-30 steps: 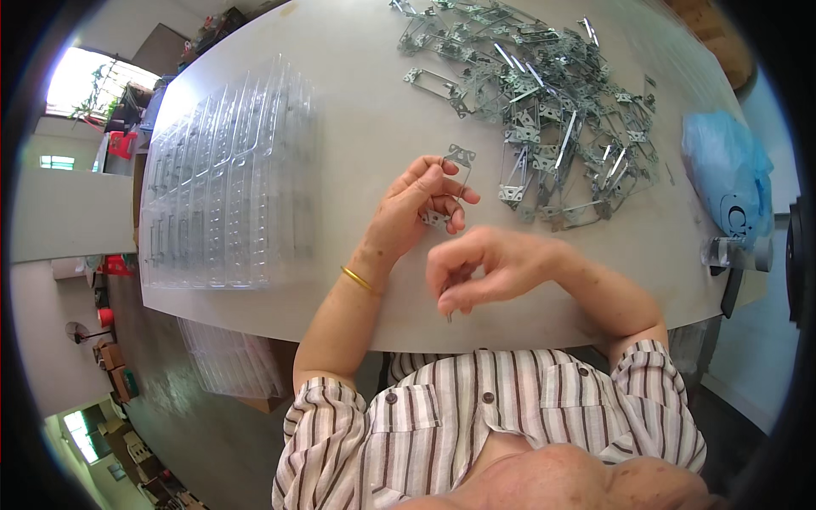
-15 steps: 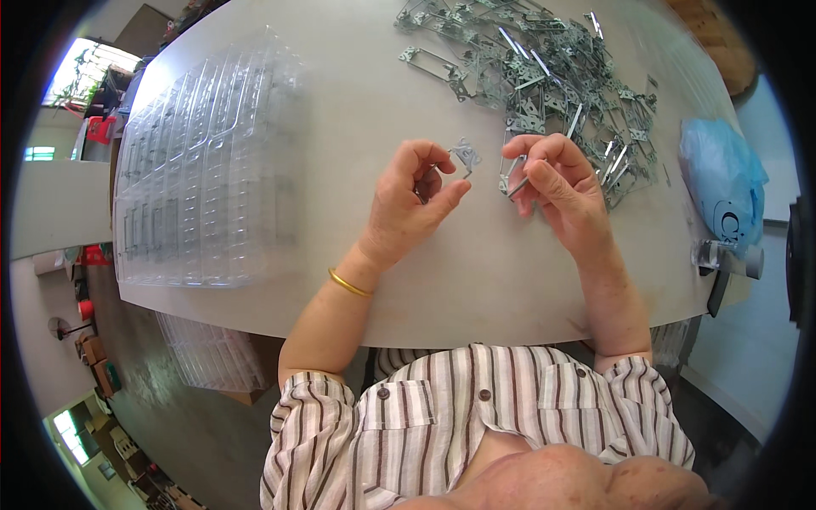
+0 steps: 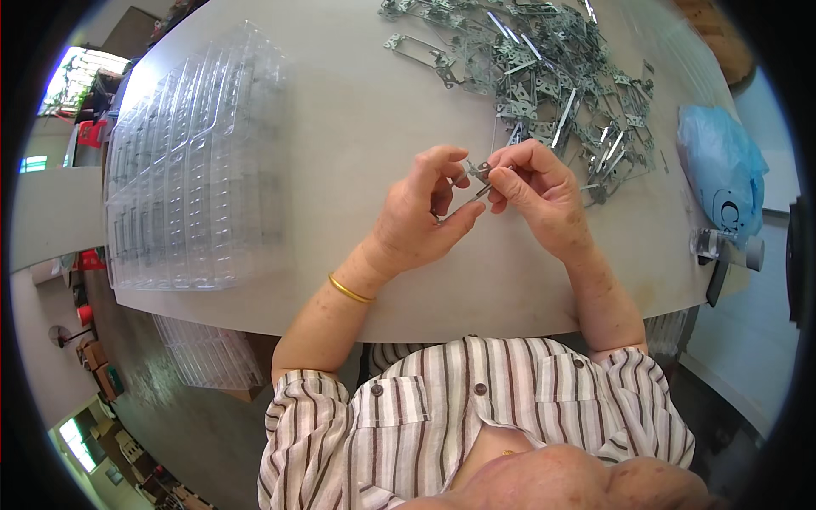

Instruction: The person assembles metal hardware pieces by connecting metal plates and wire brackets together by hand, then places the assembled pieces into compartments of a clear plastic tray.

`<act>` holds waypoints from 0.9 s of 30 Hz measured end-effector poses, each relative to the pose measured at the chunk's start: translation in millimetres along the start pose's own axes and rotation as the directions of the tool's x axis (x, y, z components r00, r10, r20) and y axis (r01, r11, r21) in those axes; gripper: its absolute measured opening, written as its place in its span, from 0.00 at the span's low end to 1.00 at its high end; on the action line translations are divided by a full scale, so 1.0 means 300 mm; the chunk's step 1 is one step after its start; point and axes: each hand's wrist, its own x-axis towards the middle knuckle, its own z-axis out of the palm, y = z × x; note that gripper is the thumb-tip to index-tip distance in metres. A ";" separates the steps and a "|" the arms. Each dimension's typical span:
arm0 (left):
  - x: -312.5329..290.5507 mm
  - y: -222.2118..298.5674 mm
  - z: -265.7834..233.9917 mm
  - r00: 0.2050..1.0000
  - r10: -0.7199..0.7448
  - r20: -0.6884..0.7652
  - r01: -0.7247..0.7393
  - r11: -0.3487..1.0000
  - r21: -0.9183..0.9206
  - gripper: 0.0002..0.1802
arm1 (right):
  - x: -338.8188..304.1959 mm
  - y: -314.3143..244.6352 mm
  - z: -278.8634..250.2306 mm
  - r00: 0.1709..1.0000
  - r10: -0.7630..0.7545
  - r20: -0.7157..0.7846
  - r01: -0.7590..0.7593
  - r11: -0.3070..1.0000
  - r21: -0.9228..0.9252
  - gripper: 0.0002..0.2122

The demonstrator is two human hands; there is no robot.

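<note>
My left hand [image 3: 416, 212] curls around a thin metal bracket, with most of it hidden behind the fingers and one end showing near the thumb. From the right, my right hand [image 3: 541, 197] pinches a small silvery metal bracket [image 3: 481, 180] between thumb and fingers. The parts meet in the gap between both hands, above the table, and I cannot tell whether they are joined. Just beyond my hands lies a large tangled heap of similar metal brackets [image 3: 531, 81], some long and shiny.
Clear plastic trays [image 3: 191, 183] stand stacked on the left of the white table [image 3: 340, 110]. At the right edge sit a blue plastic bag [image 3: 722, 174] and a transparent bottle [image 3: 722, 246]. More clear trays [image 3: 208, 350] are below the table at left.
My right hand has moved left, bringing its bracket up against the part at my left fingertips. The hands were apart before. The view has shifted slightly.
</note>
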 end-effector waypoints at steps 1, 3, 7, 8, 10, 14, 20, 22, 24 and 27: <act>0.003 0.006 -0.005 0.996 -0.081 0.036 0.085 0.988 -0.131 0.30 | -0.001 0.001 0.000 1.000 -0.012 0.001 0.012 1.000 -0.001 0.04; 0.002 0.002 -0.008 0.985 -0.156 0.081 0.171 0.951 -0.256 0.27 | -0.003 -0.004 0.005 1.000 -0.012 -0.002 0.012 1.000 0.007 0.04; 0.012 0.005 -0.020 0.950 -0.263 0.169 0.312 0.770 -0.556 0.15 | -0.006 -0.012 0.002 1.000 -0.012 -0.002 0.012 0.999 0.035 0.03; 0.016 0.011 -0.026 0.920 -0.324 0.220 0.390 0.700 -0.598 0.15 | -0.006 -0.011 0.000 1.000 -0.011 -0.004 0.011 0.999 0.032 0.03; 0.015 0.001 -0.035 0.895 -0.320 0.310 0.445 0.627 -0.640 0.15 | -0.005 -0.007 0.000 0.998 -0.057 -0.016 0.057 0.998 0.021 0.03; 0.025 -0.002 -0.041 0.845 -0.304 0.440 0.534 0.492 -0.688 0.15 | -0.008 -0.010 0.003 0.999 -0.047 0.002 0.047 0.997 0.057 0.03; 0.023 -0.015 -0.042 0.858 -0.327 0.396 0.510 0.450 -0.733 0.13 | -0.013 -0.019 0.001 0.965 -0.245 -0.099 0.240 0.969 -0.054 0.04; 0.024 -0.012 -0.038 0.851 -0.324 0.413 0.522 0.447 -0.726 0.13 | -0.016 -0.013 -0.010 0.921 -0.383 -0.075 0.370 0.918 -0.143 0.05; 0.022 -0.011 -0.035 0.844 -0.320 0.430 0.535 0.446 -0.718 0.13 | -0.022 -0.005 -0.006 0.910 -0.408 -0.074 0.391 0.904 -0.172 0.06; 0.016 -0.011 -0.035 0.830 -0.296 0.473 0.557 0.412 -0.721 0.12 | -0.022 -0.002 -0.002 0.880 -0.471 -0.059 0.435 0.851 -0.293 0.07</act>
